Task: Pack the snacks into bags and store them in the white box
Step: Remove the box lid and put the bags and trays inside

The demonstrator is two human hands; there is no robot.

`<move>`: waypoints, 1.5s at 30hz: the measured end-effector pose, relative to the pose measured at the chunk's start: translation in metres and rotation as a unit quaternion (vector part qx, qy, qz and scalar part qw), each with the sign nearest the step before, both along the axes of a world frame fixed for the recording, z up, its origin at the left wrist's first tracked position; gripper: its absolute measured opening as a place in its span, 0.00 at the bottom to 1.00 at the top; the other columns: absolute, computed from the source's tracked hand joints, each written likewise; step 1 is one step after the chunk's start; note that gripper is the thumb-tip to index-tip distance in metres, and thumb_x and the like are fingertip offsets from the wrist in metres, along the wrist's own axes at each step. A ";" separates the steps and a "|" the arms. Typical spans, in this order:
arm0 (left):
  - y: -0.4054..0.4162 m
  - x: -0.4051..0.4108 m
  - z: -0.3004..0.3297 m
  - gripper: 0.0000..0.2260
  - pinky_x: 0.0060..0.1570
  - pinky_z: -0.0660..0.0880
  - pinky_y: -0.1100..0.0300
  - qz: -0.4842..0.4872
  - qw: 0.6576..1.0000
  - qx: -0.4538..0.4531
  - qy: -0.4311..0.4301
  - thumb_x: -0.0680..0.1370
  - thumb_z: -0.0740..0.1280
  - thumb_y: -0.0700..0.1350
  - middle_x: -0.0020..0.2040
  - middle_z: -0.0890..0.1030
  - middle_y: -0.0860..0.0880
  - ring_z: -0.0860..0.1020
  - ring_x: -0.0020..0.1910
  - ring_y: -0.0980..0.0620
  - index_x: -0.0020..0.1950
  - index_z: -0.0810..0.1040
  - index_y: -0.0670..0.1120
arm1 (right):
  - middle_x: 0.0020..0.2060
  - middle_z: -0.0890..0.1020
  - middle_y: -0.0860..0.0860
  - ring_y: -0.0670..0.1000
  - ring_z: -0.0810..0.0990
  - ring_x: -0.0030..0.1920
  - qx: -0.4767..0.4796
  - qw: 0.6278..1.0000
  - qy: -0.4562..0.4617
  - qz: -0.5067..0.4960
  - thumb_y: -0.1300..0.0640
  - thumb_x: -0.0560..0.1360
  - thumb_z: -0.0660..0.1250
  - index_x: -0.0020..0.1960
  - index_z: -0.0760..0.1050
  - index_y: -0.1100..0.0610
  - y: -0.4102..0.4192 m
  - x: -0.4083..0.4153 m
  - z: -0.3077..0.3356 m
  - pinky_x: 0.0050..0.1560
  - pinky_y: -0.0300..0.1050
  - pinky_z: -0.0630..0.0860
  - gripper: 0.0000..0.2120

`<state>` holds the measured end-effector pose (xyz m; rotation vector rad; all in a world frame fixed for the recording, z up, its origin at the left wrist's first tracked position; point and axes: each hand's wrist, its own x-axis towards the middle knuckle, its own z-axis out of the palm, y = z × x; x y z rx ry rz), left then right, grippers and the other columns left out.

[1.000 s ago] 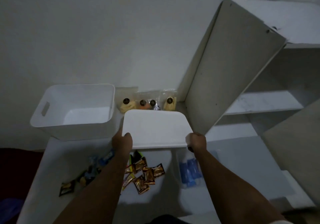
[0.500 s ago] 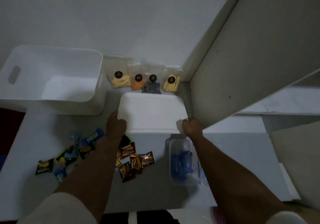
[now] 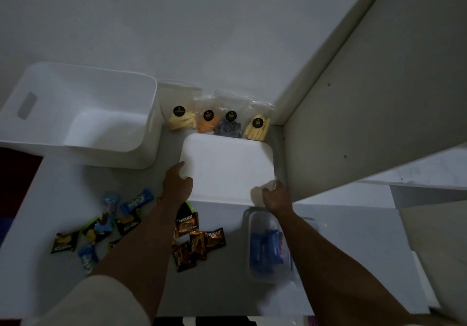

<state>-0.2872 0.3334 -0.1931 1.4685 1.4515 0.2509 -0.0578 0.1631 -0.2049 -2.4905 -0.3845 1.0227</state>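
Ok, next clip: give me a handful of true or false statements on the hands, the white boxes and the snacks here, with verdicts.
1. Both hands grip the white lid. True: the left hand holds its left edge, the right hand its right corner.
2. The open white box holds snack bags. False: nothing shows inside it.
3. Four clear bags with black round labels stand against the wall behind the lid. True.
4. The loose wrapped snacks lie inside the open white box. False: they lie on the table.
5. The clear tub holds orange items. False: they look blue.
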 end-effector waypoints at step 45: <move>-0.024 -0.066 0.085 0.21 0.68 0.71 0.50 -0.040 0.990 0.136 0.013 0.78 0.68 0.40 0.70 0.76 0.41 0.74 0.69 0.42 0.71 0.74 0.44 | 0.69 0.77 0.60 0.59 0.76 0.68 0.173 0.979 -0.058 0.087 0.53 0.79 0.67 0.75 0.69 0.57 0.029 -0.079 0.086 0.66 0.48 0.72 0.25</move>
